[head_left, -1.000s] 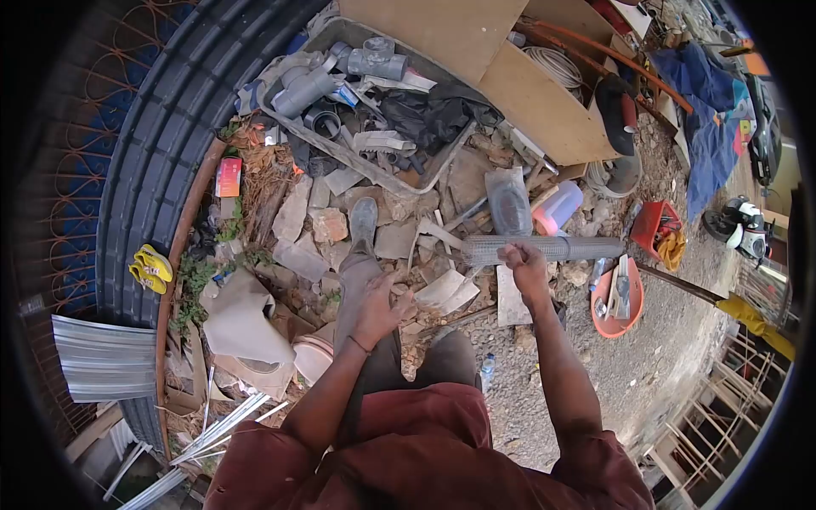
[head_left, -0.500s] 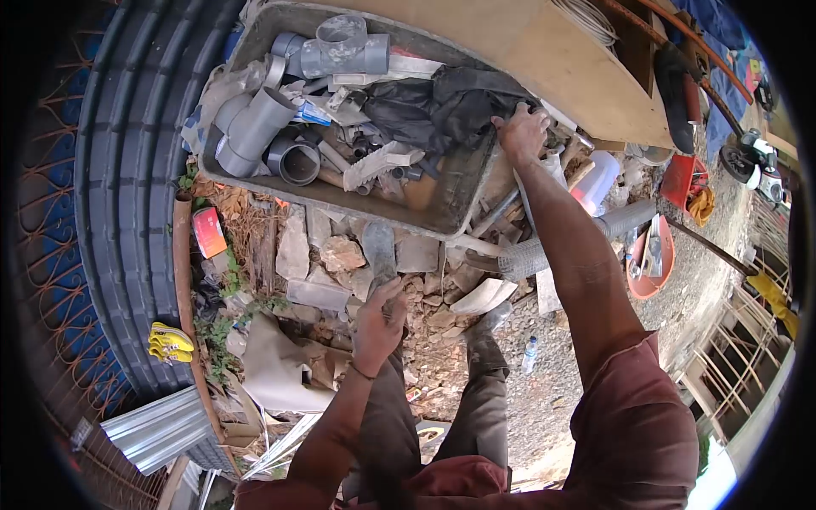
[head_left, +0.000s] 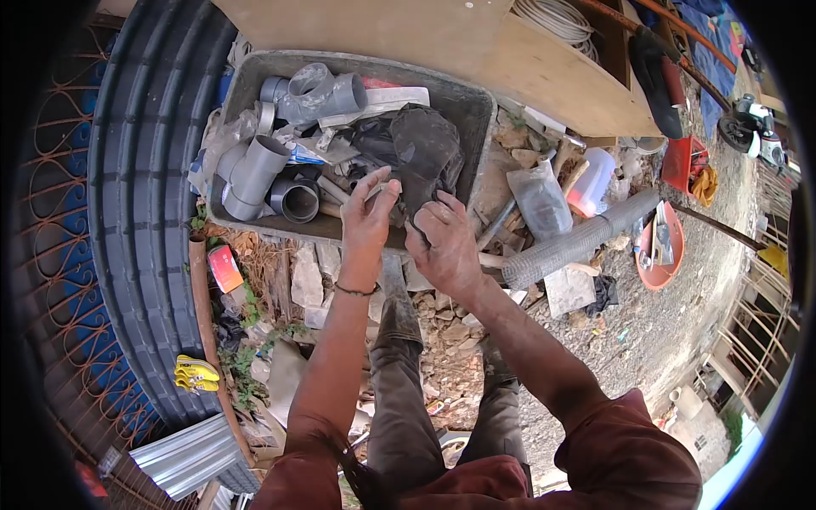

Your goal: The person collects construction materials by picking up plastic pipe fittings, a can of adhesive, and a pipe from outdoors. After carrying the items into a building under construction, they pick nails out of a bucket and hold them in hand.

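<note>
A large grey plastic tub lies in front of me with pipe fittings and scraps in it. My right hand is closed on the lower end of a black plastic bag, which stretches up into the tub. Just beside it, my left hand is raised over the tub's near rim, fingers partly bent and apart, with nothing visible in it. Grey pipe tees fill the tub's left side, and another tee rests at the back. A dark pipe piece shows its round mouth.
Rolled wire mesh lies right of the tub, near a clear plastic bag. Farther right is an orange basin with tools. A plywood sheet stands behind the tub. Broken rubble covers the ground by my feet.
My right hand has come from the tub's right rim toward me, drawing the black bag's end along. My left hand has risen from over the rubble to the tub's near rim.
</note>
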Action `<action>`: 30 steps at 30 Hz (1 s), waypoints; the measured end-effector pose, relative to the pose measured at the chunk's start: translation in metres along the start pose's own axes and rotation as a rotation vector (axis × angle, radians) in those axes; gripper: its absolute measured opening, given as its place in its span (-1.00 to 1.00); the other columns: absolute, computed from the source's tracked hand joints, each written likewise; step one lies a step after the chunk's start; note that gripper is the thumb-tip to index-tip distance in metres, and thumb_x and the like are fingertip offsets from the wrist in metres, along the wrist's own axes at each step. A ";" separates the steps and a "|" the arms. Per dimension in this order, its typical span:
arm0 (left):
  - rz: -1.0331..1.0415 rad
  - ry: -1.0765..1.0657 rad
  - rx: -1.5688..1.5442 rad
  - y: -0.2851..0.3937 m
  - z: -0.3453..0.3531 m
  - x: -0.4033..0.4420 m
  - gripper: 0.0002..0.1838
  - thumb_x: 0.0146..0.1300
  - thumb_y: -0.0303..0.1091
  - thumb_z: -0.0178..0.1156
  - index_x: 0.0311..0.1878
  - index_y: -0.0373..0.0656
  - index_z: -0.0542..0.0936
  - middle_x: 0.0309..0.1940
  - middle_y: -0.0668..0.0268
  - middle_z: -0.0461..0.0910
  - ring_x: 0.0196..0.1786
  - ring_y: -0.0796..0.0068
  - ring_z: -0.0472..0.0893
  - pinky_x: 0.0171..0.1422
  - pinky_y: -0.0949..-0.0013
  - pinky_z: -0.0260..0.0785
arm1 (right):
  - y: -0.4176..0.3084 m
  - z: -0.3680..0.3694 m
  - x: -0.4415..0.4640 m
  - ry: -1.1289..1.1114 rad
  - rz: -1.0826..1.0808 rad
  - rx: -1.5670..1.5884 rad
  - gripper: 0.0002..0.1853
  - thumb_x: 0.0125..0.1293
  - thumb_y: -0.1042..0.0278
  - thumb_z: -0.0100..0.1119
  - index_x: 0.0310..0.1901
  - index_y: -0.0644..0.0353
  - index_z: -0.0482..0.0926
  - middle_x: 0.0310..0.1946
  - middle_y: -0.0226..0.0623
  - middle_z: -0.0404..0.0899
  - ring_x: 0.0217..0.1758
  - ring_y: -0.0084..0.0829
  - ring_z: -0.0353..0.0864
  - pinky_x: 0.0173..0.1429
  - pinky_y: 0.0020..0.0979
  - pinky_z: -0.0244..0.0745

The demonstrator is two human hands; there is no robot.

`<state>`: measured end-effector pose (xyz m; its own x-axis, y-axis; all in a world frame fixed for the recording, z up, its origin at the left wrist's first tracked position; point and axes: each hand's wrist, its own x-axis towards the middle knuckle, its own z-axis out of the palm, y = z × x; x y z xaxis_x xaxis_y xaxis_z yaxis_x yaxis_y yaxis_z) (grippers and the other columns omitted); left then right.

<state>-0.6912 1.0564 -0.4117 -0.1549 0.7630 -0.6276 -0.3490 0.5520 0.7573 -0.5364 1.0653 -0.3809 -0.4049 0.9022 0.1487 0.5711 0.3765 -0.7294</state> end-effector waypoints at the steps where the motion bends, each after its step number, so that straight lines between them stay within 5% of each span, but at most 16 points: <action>1: 0.028 -0.116 0.122 0.013 0.002 0.011 -0.53 0.57 -0.07 0.22 0.40 -0.09 0.58 0.27 0.30 0.59 0.26 0.41 0.59 0.23 0.27 0.50 | -0.010 -0.003 0.005 0.044 -0.004 0.077 -0.90 0.24 0.51 0.28 -0.29 0.25 0.53 -0.26 -0.07 0.60 -0.04 0.05 0.62 0.22 0.02 0.44; 3: -0.067 -0.130 -0.035 0.031 0.012 0.020 -0.51 0.57 -0.07 0.21 0.43 -0.09 0.56 0.32 0.25 0.54 0.27 0.39 0.57 0.26 0.23 0.48 | -0.018 -0.021 0.011 0.035 0.082 0.120 -0.86 0.31 0.47 0.30 -0.28 0.27 0.51 -0.33 -0.07 0.59 -0.19 -0.06 0.68 0.05 -0.12 0.56; 5: -0.157 -0.121 -0.201 0.031 0.014 0.016 -0.48 0.58 -0.06 0.21 0.46 -0.09 0.53 0.36 0.20 0.49 0.29 0.37 0.54 0.30 0.18 0.47 | -0.009 -0.042 0.025 -0.048 0.563 0.489 -0.86 0.45 0.45 0.27 -0.25 0.30 0.53 -0.40 -0.18 0.63 -0.39 -0.36 0.66 -0.17 -0.36 0.57; 7: 0.371 0.172 -0.002 0.013 0.019 0.006 -0.45 0.59 -0.09 0.20 0.52 -0.11 0.46 0.42 0.14 0.41 0.30 0.29 0.51 0.35 0.14 0.44 | -0.004 -0.069 0.050 0.144 0.562 0.844 -0.87 0.55 0.45 0.18 -0.17 0.33 0.58 -0.43 -0.32 0.66 -0.47 -0.61 0.57 -0.31 -0.52 0.49; 8: 0.545 0.237 0.239 -0.006 0.018 -0.001 -0.21 0.44 -0.14 0.38 0.60 -0.23 0.28 0.26 0.04 0.55 0.21 0.18 0.59 0.33 0.24 0.46 | -0.004 -0.083 0.060 0.139 0.558 0.842 -0.87 0.55 0.45 0.18 -0.17 0.33 0.58 -0.43 -0.32 0.66 -0.47 -0.61 0.57 -0.31 -0.52 0.49; 9: 0.543 0.241 0.237 -0.020 0.020 -0.007 -0.21 0.44 -0.14 0.38 0.60 -0.23 0.28 0.26 0.04 0.55 0.21 0.18 0.59 0.33 0.24 0.46 | -0.006 -0.096 0.067 0.100 0.519 0.931 -0.90 0.56 0.48 0.15 -0.11 0.35 0.59 -0.38 -0.33 0.68 -0.45 -0.63 0.57 -0.30 -0.53 0.49; 12: 0.651 0.239 0.814 -0.038 0.016 -0.011 -0.54 0.17 -0.52 0.41 0.18 -0.34 0.66 0.07 -0.13 0.63 0.09 -0.05 0.66 0.20 0.23 0.50 | -0.017 -0.110 0.077 -0.013 0.460 1.015 -0.88 0.56 0.52 0.13 -0.01 0.37 0.61 -0.32 -0.33 0.71 -0.43 -0.65 0.58 -0.30 -0.55 0.50; 13: 0.650 0.248 0.808 -0.036 0.011 -0.009 -0.54 0.17 -0.52 0.41 0.18 -0.34 0.66 0.07 -0.13 0.63 0.09 -0.05 0.66 0.20 0.23 0.50 | -0.018 -0.111 0.078 -0.076 0.441 1.010 -0.85 0.55 0.54 0.14 0.04 0.38 0.60 -0.30 -0.31 0.71 -0.43 -0.64 0.58 -0.30 -0.55 0.50; 16: 0.524 0.314 0.544 -0.018 -0.006 -0.009 -0.74 0.21 -0.69 0.29 -0.03 -0.34 0.71 -0.19 0.11 0.71 -0.20 0.31 0.68 0.02 0.35 0.51 | -0.003 -0.117 0.078 -0.095 0.495 0.795 -0.88 0.53 0.57 0.14 0.01 0.37 0.58 -0.17 -0.26 0.75 -0.46 -0.65 0.55 -0.33 -0.56 0.49; 19: 0.507 0.079 0.608 0.022 -0.021 -0.017 -0.76 0.26 -0.63 0.33 -0.02 -0.27 0.76 -0.18 0.05 0.74 -0.09 0.06 0.76 0.04 0.22 0.55 | 0.017 -0.115 0.073 0.046 0.504 0.875 -0.93 0.51 0.60 0.14 -0.04 0.35 0.55 -0.04 -0.21 0.77 -0.49 -0.65 0.52 -0.37 -0.58 0.46; 21: 0.591 0.038 0.644 0.029 -0.035 -0.009 -0.80 0.30 -0.61 0.35 -0.01 -0.27 0.73 -0.21 0.07 0.75 -0.09 0.10 0.78 0.03 0.24 0.56 | 0.024 -0.112 0.071 0.059 0.521 0.870 -0.96 0.50 0.62 0.15 -0.08 0.32 0.52 0.06 -0.16 0.77 -0.51 -0.65 0.49 -0.41 -0.59 0.43; 25: 0.632 0.118 0.485 0.024 -0.055 0.028 -0.72 0.24 -0.75 0.26 -0.02 -0.25 0.61 -0.10 0.06 0.73 -0.05 0.02 0.76 0.08 0.21 0.54 | 0.053 -0.081 0.076 0.029 0.566 0.860 -0.95 0.48 0.63 0.16 -0.11 0.32 0.51 -0.17 -0.26 0.72 -0.48 -0.61 0.56 -0.39 -0.54 0.47; 27: 0.889 0.012 0.862 0.020 -0.074 0.055 -0.63 0.22 -0.80 0.18 0.06 -0.27 0.62 0.05 -0.01 0.70 0.07 -0.03 0.73 0.18 0.19 0.54 | 0.072 -0.058 0.084 0.035 0.560 0.805 -0.96 0.48 0.63 0.16 -0.13 0.32 0.51 -0.25 -0.30 0.68 -0.46 -0.60 0.59 -0.37 -0.52 0.49; 30: 0.800 0.011 1.098 0.001 -0.090 0.088 -0.60 0.22 -0.76 0.18 0.13 -0.31 0.62 0.22 -0.06 0.61 0.21 -0.09 0.66 0.29 0.12 0.52 | 0.097 -0.029 0.095 -0.009 0.510 0.602 -0.95 0.44 0.59 0.21 -0.14 0.34 0.54 -0.37 -0.33 0.60 -0.35 -0.49 0.70 -0.21 -0.41 0.59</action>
<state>-0.7882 1.0938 -0.4828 0.0252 0.9984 0.0508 0.7485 -0.0525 0.6611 -0.4990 1.1939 -0.4180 -0.2040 0.9302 -0.3052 0.2040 -0.2645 -0.9426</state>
